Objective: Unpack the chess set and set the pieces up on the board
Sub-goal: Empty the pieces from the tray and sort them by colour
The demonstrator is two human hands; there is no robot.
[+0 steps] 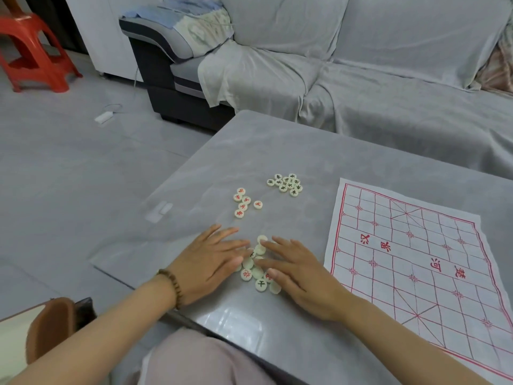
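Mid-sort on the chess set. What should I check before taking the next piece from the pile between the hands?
1. Board spread flat on the table, grid up: ok.
2. Red group apart from black group: ok.
3. Mixed pile sorted: not ok; red and black characters both show, and some pieces show blank faces.
4. Left hand and right hand free: ok; both lie flat beside the pile, fingers straight, holding nothing.
5. Pieces set on the board: not ok, none there.
6. Full set unpacked: cannot tell.
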